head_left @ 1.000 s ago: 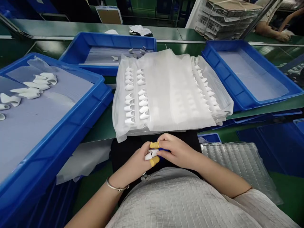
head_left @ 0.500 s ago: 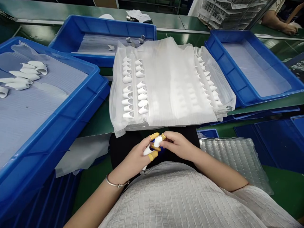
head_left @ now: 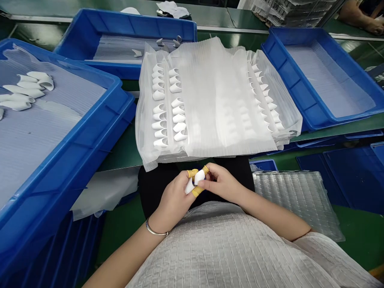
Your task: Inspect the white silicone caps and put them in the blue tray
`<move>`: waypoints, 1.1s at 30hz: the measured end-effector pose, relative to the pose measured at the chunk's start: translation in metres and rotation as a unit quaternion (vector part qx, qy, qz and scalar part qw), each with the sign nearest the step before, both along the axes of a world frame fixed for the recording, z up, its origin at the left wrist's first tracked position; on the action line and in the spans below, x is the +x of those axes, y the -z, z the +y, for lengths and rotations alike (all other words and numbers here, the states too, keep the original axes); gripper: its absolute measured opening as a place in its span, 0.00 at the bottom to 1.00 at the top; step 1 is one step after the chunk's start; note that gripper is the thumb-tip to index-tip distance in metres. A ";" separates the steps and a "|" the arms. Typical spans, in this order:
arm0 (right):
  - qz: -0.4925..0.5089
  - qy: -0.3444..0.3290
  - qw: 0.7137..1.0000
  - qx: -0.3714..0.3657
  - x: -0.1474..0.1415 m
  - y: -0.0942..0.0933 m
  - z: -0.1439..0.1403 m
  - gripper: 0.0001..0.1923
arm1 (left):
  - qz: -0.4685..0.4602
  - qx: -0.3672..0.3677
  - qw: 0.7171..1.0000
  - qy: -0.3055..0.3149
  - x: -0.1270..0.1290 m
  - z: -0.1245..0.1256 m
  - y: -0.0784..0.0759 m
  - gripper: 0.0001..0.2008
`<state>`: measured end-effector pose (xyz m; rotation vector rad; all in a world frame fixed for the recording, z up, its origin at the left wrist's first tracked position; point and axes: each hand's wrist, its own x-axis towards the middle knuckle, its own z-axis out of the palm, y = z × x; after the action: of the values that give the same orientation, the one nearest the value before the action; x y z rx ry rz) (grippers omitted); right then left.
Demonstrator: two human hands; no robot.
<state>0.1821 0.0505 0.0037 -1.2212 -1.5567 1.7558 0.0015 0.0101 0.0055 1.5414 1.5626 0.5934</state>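
Over my lap my two hands meet. My left hand (head_left: 177,193), with yellow finger cots on its fingertips, is closed round a small white hollow piece (head_left: 189,186). A second white piece (head_left: 199,177), smooth and rounded, is pinched by my right hand (head_left: 223,182) between thumb and a yellow-cotted finger, right against the left fingertips. Just beyond lies a clear tray (head_left: 171,158) holding rows of similar white curved pieces (head_left: 179,127), its middle covered by a translucent white sheet (head_left: 207,88).
Left stands a blue bin (head_left: 99,112) with several white pieces (head_left: 25,91); another blue bin (head_left: 126,71) behind has a few small pieces. A third blue bin (head_left: 295,86) is right. A clear tray (head_left: 300,200) lies low right. A co-worker's hand (head_left: 375,26) shows far right.
My left hand has turned and its fingers have drawn in closer round the pieces. The right-hand piece sits tilted differently between the fingertips. The view has shifted slightly.
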 end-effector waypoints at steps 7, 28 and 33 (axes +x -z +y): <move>-0.058 -0.006 0.997 0.042 -0.009 -0.004 0.000 0.22 | 0.005 0.018 1.000 0.018 0.003 -0.001 -0.002 0.13; -0.062 -0.010 0.994 0.089 0.001 -0.003 0.001 0.17 | -0.147 -0.097 0.984 -0.037 0.005 -0.003 0.001 0.14; 0.021 0.049 0.999 0.004 0.004 0.005 0.008 0.19 | -0.157 -0.102 0.981 -0.042 0.003 -0.004 0.000 0.14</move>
<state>0.1860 0.0585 -0.0017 -1.2283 -1.4533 1.6997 0.0050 0.0059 0.0057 1.1710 1.4022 0.6655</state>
